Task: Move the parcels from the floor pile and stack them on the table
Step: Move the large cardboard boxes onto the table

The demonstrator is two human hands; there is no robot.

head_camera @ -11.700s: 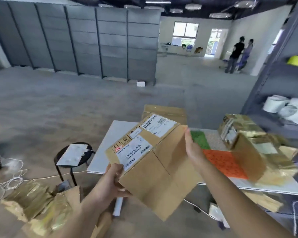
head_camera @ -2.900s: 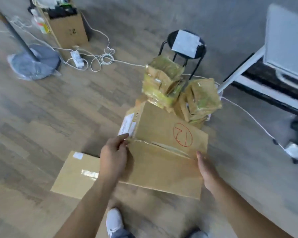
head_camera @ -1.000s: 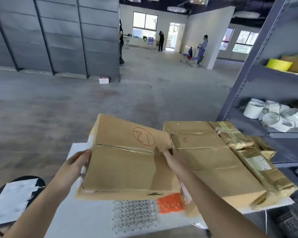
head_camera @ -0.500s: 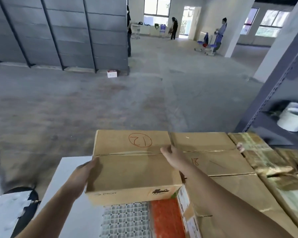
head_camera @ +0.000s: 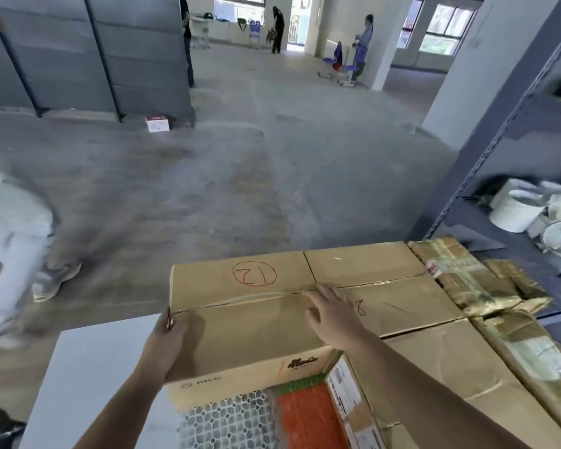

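- Here the carton marked 21 point(head_camera: 250, 319) sits on the white table point(head_camera: 88, 377), flush against the neighbouring carton point(head_camera: 402, 303), so the row packs tight.
- The left hand point(head_camera: 169, 345) grips its left edge, fingers curled, apparently to square it.
- The right hand point(head_camera: 332, 314) rests flat on top at the seam, fingers straight and spread, holding nothing.
- Both forearms extend forward.

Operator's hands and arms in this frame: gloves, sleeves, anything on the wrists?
No gloves on the left hand or right hand. Left forearm and right forearm are bare to the frame edge, no sleeve visible. No watch, bracelet or ring that I can make out.
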